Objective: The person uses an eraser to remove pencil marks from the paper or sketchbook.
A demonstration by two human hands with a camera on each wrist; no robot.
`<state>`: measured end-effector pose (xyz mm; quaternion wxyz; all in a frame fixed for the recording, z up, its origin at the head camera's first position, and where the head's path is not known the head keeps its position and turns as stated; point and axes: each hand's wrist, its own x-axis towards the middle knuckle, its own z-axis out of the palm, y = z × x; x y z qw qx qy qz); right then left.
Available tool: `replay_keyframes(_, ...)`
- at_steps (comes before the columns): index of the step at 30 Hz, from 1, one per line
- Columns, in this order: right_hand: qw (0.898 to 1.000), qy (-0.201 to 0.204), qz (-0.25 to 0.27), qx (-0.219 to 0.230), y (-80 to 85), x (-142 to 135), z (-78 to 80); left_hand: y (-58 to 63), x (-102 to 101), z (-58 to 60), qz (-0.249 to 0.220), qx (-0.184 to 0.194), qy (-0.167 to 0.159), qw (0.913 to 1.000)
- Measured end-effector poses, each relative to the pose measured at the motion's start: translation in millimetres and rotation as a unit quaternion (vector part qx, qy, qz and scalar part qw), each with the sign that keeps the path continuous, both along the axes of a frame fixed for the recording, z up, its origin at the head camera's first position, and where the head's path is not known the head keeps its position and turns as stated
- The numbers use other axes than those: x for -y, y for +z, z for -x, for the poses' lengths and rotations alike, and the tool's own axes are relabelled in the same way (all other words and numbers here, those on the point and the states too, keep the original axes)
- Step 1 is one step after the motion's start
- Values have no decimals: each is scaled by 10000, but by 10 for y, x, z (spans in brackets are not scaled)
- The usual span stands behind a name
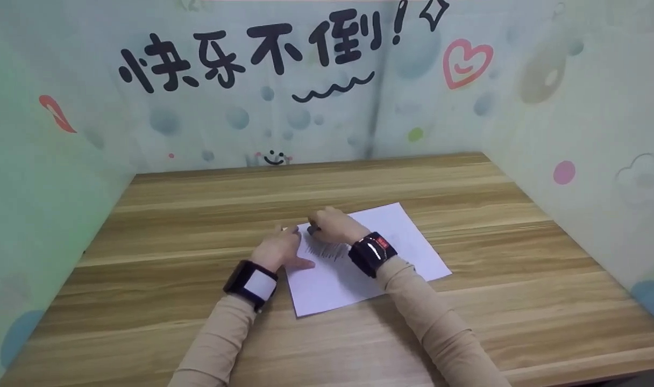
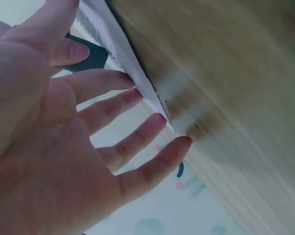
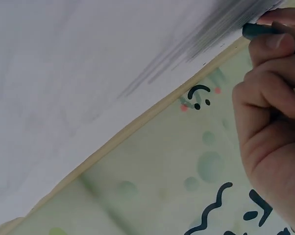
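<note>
A white sheet of paper (image 1: 348, 287) lies at an angle on the wooden table. Dark pencil-like strokes (image 1: 325, 251) cover part of its upper left. My right hand (image 1: 332, 224) pinches a dark blue-green eraser (image 2: 96, 58) with curled fingers and holds it against the paper among these strokes. Small dark crumbs lie near it in the left wrist view. With fingers spread, my left hand (image 1: 278, 250) rests on the left edge of the sheet. In the right wrist view, only one end of the eraser shows past the fingers; streaky grey marks run beside it.
The wooden table (image 1: 198, 209) reaches back to a printed cloth wall (image 1: 327, 129) with black lettering and bubble shapes. Similar walls close off the left and right sides. Each wrist wears a black strapped camera.
</note>
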<state>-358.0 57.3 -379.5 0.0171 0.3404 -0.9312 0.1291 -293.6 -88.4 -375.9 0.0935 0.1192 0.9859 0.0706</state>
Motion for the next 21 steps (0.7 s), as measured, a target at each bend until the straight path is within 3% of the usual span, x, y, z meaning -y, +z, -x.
replay_keyframes(3,9998,-165,15,-97,-2,-11,-5,-6,-7,2,-12,6,12,10000)
replay_keyframes(8,10000,40,-69,10,-3,-7,-17,-15,-18,4,93,2,-22,10000)
replay_keyframes(12,9984,-531,-183,-23,-6,-17,-21,-12,-25,-7,81,20,-29,10000)
replay_keyframes(17,9994,-289,-177,107,1,2,-24,-5,-28,-20,-14,43,26,10000)
replay_keyframes(21,9974,-681,-235,16,8,2,-36,-2,-34,-21,5,64,51,10000)
